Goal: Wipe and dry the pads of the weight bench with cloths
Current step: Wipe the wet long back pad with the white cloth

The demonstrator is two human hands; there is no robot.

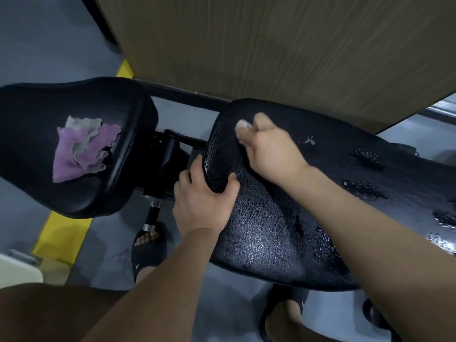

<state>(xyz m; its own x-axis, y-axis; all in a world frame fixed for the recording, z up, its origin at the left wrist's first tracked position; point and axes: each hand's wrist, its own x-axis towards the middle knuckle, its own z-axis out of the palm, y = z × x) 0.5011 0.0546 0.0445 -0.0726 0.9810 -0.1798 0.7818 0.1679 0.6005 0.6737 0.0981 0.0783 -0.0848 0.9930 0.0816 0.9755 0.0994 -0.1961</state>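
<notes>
White crumpled cloth [243, 125] shows between the fingers [262, 121] of the right hand [271, 150]. They are curled tight on it and press it on the long black textured back pad [266, 230]. The left hand [202, 201] clamps its fingers round this pad's edge. Wet patches [365, 191] shine farther along, so I judge much wiping is left. On the smooth black seat pad [29, 144] lies a purple and grey cloth [79, 149], probably for the drying, not yet done.
</notes>
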